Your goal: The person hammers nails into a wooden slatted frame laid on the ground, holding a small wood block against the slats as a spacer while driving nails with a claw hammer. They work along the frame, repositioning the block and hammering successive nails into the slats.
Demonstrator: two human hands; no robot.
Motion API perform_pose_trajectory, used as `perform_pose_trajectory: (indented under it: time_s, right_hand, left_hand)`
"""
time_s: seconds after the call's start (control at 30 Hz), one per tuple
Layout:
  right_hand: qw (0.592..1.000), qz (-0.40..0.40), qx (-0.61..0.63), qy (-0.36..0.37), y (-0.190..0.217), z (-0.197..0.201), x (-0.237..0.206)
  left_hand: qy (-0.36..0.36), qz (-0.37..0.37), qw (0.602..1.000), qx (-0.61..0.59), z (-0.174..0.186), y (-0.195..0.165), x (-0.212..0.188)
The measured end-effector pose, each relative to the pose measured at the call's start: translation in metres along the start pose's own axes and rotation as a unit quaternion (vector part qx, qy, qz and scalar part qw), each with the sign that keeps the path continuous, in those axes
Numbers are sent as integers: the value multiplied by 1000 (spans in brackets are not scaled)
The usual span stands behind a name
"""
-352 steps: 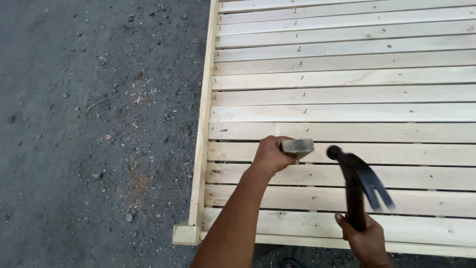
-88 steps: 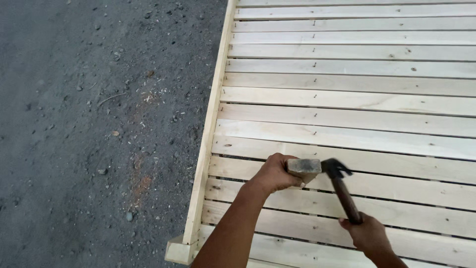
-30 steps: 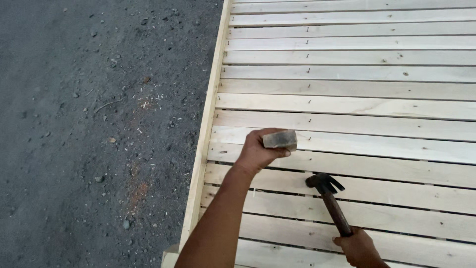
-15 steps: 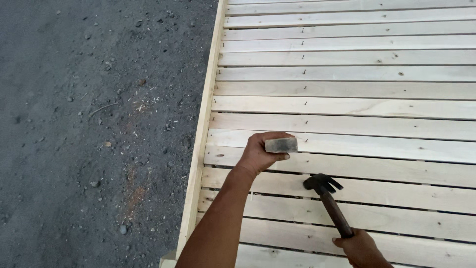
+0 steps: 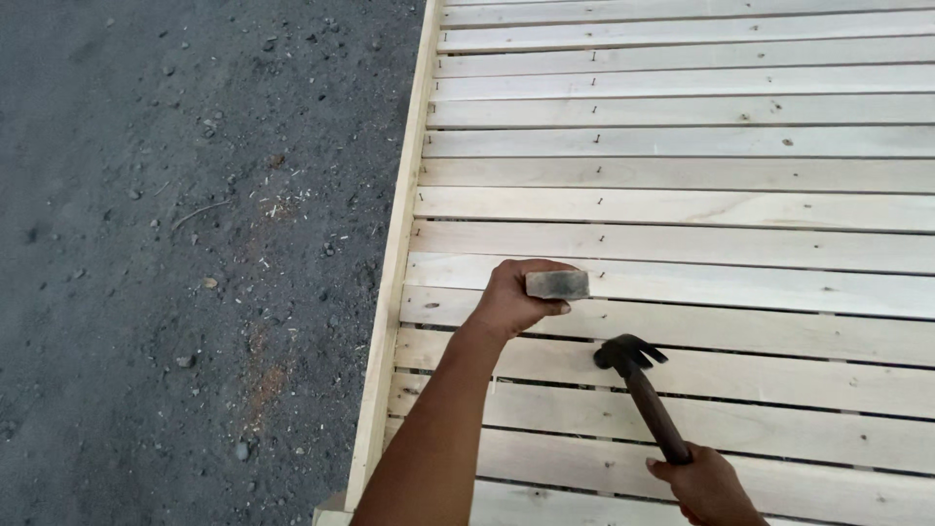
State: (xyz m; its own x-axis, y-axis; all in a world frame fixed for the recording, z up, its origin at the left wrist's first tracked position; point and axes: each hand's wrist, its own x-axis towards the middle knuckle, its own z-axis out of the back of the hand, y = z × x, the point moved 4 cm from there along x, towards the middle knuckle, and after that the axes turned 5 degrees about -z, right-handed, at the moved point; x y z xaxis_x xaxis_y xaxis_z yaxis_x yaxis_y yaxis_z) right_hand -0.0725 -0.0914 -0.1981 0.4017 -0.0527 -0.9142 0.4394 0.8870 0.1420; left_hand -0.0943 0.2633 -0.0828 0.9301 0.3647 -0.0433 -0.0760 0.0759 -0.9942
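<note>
right hand [image 5: 709, 484]: at the bottom edge, fingers wrapped tight round the hammer handle.
hammer [image 5: 643, 394]: dark head resting low on a slat, just below the block.
left hand [image 5: 516, 295]: fingers curled round a small grey block [image 5: 557, 284], pressed on a slat.
slats [image 5: 701, 209]: pale wood, nailed in rows, running away.
ground [image 5: 175, 244]: dark gravel at left.

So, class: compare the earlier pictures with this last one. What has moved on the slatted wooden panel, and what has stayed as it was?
The left hand carried its small grey block a slat or so further up the panel. The hammer, whose head met the block about three seconds ago, now sits lower, apart from it, head over a slat. Unchanged: the right hand grips the handle, the left the block; the slatted panel lies on the gravel.
</note>
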Motion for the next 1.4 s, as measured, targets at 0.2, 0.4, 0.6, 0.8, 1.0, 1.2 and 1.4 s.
perform_pose_trajectory:
  time_s: [0.2,0.4,0.6,0.8,1.0,1.2,1.4]
  right_hand:
    - [986,109,126,-30,51,-3,-72]
    - [932,267,232,-76,89,14,-116]
    - [937,314,105,-111,99,11,-132]
    - [954,268,64,-115,104,16,-138]
    - [947,298,67,-99,113,18,-145]
    - [961,257,56,-89,110,30,-145]
    - [965,240,-8,-104,118,31,-141]
  left_hand:
    - [-7,34,999,20,0,-1,4]
    - [1,-19,999,-31,0,0,4]
    - [-13,-11,1000,-5,0,12,10]
    - [-30,8,1000,-2,-2,21,14]
    - [-23,-39,999,8,-1,14,10]
    - [-28,6,1000,11,-3,14,15]
    - [-34,24,999,34,-6,11,17]
